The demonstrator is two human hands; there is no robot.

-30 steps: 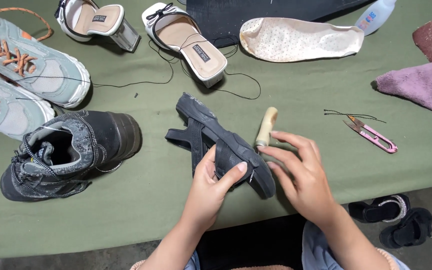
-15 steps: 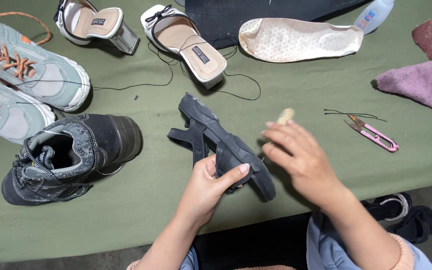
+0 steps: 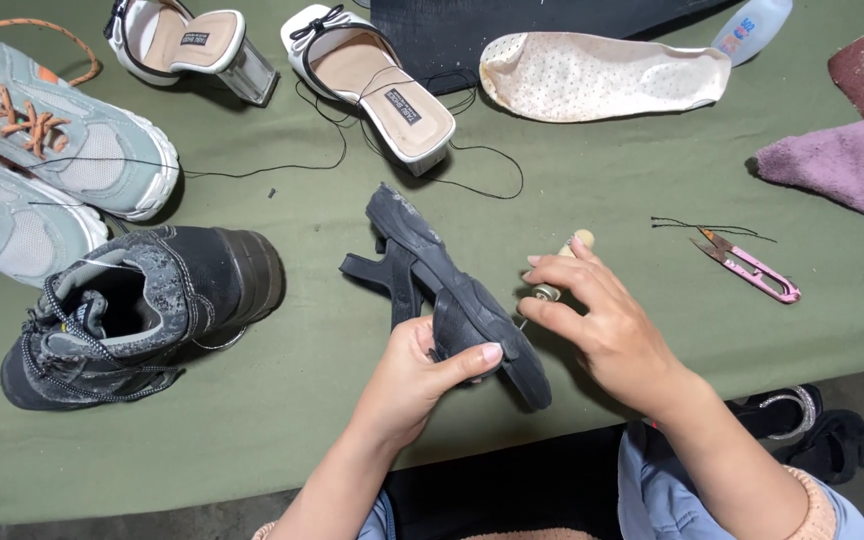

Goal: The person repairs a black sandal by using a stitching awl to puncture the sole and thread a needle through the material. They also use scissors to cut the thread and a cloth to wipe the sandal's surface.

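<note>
Lying tilted over the front part of the green desk (image 3: 572, 170), the black sandal (image 3: 452, 290) shows its sole upward, toe end pointing away from the person and heel end nearest them. The left hand (image 3: 417, 375) has its grip closed on the sandal's near end, thumb laid across the sole and fingers underneath. Just right of the sandal, the right hand (image 3: 602, 320) pinches a wooden-handled awl (image 3: 562, 265) with a metal collar, its grip closed around the tool; the handle end sticks up past the fingers, and the tip is hidden behind the sandal's edge. Left of the sandal stands a worn black boot (image 3: 142, 310) with loose laces. Beyond the boot, at the desk's left edge, lie two grey sneakers (image 3: 62, 160) with orange laces. Along the far side rest two white heeled mules (image 3: 372, 80), with black thread (image 3: 472, 170) trailing from them across the cloth. Right of the mules lies a pale perforated insole (image 3: 602, 75). Pink thread snips (image 3: 752, 265) sit well to the right of the awl, and a purple cloth (image 3: 842, 165) lies beyond them near the right edge.
</note>
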